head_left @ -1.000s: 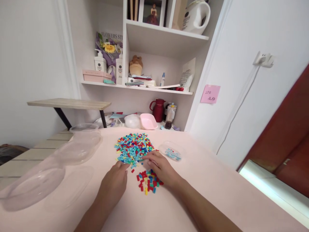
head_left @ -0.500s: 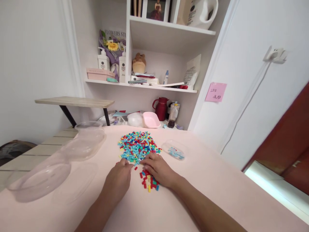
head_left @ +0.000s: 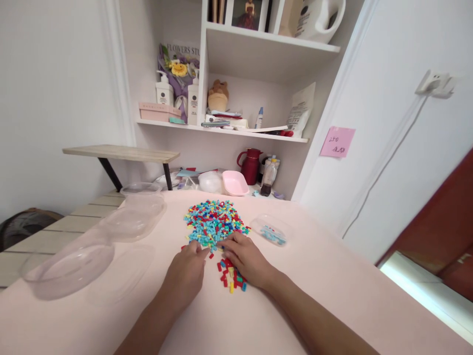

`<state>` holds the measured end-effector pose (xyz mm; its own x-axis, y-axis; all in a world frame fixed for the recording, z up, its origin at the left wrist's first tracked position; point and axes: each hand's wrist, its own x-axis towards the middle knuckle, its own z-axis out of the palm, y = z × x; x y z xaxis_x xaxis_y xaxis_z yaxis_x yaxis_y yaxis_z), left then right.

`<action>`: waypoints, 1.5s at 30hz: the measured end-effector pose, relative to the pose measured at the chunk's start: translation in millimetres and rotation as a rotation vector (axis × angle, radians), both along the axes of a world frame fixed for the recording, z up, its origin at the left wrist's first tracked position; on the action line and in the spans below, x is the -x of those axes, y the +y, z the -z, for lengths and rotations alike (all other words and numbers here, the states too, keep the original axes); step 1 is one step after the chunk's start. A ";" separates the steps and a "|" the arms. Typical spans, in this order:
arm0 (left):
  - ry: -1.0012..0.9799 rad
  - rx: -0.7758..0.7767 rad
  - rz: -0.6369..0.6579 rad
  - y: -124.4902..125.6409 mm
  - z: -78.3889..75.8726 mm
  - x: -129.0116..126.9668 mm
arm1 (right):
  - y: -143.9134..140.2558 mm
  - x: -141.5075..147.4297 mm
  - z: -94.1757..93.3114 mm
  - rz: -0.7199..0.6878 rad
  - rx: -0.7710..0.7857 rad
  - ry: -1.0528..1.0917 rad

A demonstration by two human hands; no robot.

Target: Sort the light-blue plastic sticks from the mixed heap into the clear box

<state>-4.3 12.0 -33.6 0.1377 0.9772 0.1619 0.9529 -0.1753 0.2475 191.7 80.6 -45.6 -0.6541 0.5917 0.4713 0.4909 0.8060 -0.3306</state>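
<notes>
A big heap of small toy bricks (head_left: 212, 222), mostly light blue with red, yellow, green and dark blue among them, lies on the pink tabletop (head_left: 229, 325). At its near left edge is my left hand (head_left: 188, 268), fingers curled and one digit pointing right; anything in them is hidden. From the right, my right hand (head_left: 246, 256) reaches to the heap's near edge, its index finger stretched out and thumb apart. Below that hand sits a smaller pile of bricks (head_left: 231, 276), mainly red, partly covered by it. A clear plastic container (head_left: 271, 230) holding light blue bricks stands to the right.
Clear plastic containers (head_left: 136, 219) and a clear lid (head_left: 121, 276) are along the left. Behind the heap are a pink tray (head_left: 235, 183), a red jug (head_left: 251, 166) and a bottle of dark liquid (head_left: 268, 177). A small raised wooden shelf (head_left: 121, 153) stands back left.
The view has shifted slightly, so everything sits a little further right. Both hands stay at the near edge of the heap with only small finger movements.
</notes>
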 end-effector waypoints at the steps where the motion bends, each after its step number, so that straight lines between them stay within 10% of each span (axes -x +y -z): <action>1: 0.011 -0.001 0.005 0.3 0.0 -0.1 | 0.6 0.0 1.0 0.001 -0.006 -0.006; 24: 0.073 -0.027 0.029 0.1 5.6 0.1 | 2.8 -3.6 -1.9 0.045 0.114 0.052; 37: 0.106 -0.035 0.033 1.0 6.9 -0.9 | 3.0 5.1 4.4 0.094 -0.071 -0.094; 45: 0.083 -0.043 0.039 2.1 5.3 -0.4 | 5.1 4.3 5.3 0.120 0.137 0.118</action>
<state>-3.9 14.1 -38.9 0.1899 0.9633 0.1900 0.9621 -0.2211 0.1598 187.4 85.7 -50.9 -0.5202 0.7258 0.4501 0.5319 0.6877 -0.4941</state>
